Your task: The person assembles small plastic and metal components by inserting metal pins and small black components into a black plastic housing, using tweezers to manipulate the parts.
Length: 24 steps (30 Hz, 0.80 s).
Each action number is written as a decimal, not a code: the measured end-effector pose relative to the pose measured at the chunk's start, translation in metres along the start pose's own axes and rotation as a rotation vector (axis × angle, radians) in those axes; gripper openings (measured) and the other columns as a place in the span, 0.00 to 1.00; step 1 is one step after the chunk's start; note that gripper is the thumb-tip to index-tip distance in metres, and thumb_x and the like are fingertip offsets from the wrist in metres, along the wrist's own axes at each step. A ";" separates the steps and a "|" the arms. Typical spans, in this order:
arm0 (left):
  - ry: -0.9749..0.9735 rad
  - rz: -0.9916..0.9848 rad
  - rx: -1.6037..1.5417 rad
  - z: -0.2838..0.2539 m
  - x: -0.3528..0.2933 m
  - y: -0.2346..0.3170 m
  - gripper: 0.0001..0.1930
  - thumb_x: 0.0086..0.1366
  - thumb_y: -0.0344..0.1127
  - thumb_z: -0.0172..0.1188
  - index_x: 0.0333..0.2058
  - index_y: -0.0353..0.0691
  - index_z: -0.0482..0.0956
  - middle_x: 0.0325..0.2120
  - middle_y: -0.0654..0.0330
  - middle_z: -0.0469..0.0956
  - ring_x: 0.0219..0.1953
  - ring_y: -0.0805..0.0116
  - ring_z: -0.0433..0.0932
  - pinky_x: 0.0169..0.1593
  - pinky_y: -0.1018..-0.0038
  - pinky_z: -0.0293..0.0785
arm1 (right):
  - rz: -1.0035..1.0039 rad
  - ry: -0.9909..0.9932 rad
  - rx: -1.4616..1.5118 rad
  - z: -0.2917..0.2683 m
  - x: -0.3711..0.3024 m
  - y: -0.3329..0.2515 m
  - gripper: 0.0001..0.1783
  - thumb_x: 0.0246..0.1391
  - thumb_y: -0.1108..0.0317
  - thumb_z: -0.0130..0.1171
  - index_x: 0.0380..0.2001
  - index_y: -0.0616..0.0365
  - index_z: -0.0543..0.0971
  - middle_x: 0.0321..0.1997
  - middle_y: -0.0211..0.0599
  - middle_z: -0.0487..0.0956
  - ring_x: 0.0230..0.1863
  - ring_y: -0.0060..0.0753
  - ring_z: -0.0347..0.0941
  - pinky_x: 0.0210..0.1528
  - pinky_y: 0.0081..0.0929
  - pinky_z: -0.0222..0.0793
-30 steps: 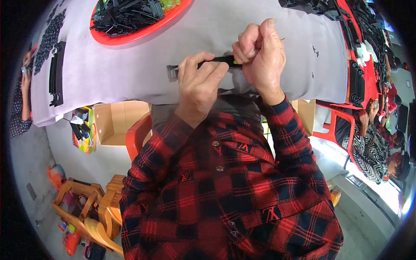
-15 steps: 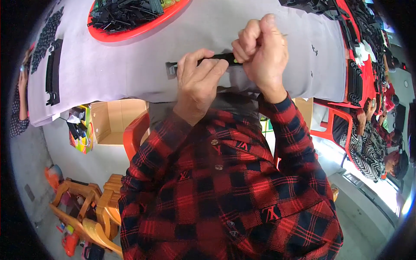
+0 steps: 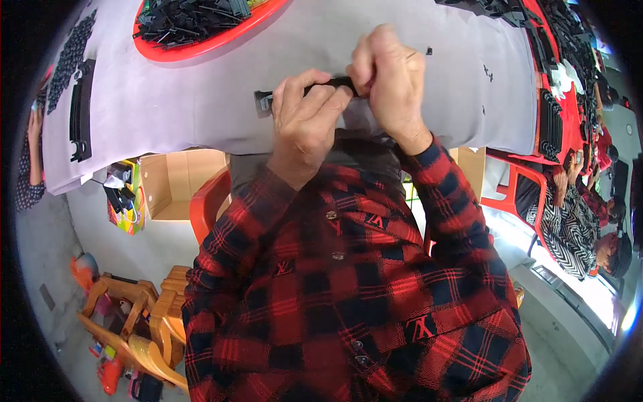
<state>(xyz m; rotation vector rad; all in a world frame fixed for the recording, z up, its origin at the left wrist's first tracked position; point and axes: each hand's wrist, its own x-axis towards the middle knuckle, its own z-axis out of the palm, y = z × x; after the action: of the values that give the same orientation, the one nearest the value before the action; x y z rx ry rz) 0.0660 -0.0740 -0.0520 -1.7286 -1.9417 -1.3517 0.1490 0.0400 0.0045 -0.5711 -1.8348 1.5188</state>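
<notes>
My left hand (image 3: 305, 120) is closed over a narrow black plastic strip (image 3: 323, 86), pressing it to the grey-clothed table. The strip's left end, with a small clip-like grey-black tip (image 3: 264, 100), sticks out beside my left fingers. At the strip's right end is my right hand (image 3: 395, 87), curled with the thumb side up and slightly blurred. Its fingertips meet that end, and whatever they pinch is hidden. A tiny black piece (image 3: 429, 51) lies on the cloth just beyond my right hand.
A red tray (image 3: 194, 52) heaped with black plastic parts stands at the far left. Long black strips (image 3: 82, 110) and small black pieces (image 3: 70, 57) lie along the left edge. More black parts (image 3: 550, 127) are stacked at right, near a seated person (image 3: 569, 221). Small specks (image 3: 488, 72) dot the cloth.
My right hand has shifted left and slightly inward, nearer my left hand. The tiny black piece on the cloth now shows beyond it. My left hand and the strip have barely moved.
</notes>
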 end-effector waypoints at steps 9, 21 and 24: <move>-0.036 -0.002 -0.014 -0.006 0.003 0.002 0.14 0.49 0.24 0.65 0.37 0.40 0.83 0.33 0.63 0.79 0.47 0.59 0.76 0.50 0.65 0.67 | 0.161 0.017 0.254 -0.011 0.000 -0.003 0.31 0.73 0.53 0.37 0.17 0.60 0.71 0.15 0.26 0.65 0.15 0.17 0.56 0.18 0.21 0.54; -0.083 -0.015 0.025 -0.003 0.000 0.002 0.16 0.48 0.24 0.67 0.38 0.43 0.82 0.35 0.64 0.78 0.48 0.59 0.75 0.50 0.63 0.67 | 0.172 0.169 0.682 -0.033 0.005 -0.006 0.26 0.72 0.50 0.39 0.27 0.59 0.72 0.16 0.19 0.52 0.15 0.15 0.43 0.17 0.21 0.40; -0.077 -0.017 -0.016 -0.004 -0.002 0.000 0.17 0.48 0.23 0.67 0.39 0.43 0.82 0.35 0.64 0.78 0.48 0.59 0.75 0.50 0.63 0.67 | 0.179 0.077 0.834 -0.028 0.006 -0.005 0.34 0.71 0.42 0.36 0.19 0.58 0.70 0.13 0.19 0.49 0.13 0.16 0.41 0.16 0.22 0.38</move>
<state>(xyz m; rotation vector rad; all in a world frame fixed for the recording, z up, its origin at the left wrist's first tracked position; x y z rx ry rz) 0.0651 -0.0779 -0.0515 -1.8007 -1.9961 -1.3288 0.1660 0.0624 0.0132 -0.3724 -0.9571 2.1436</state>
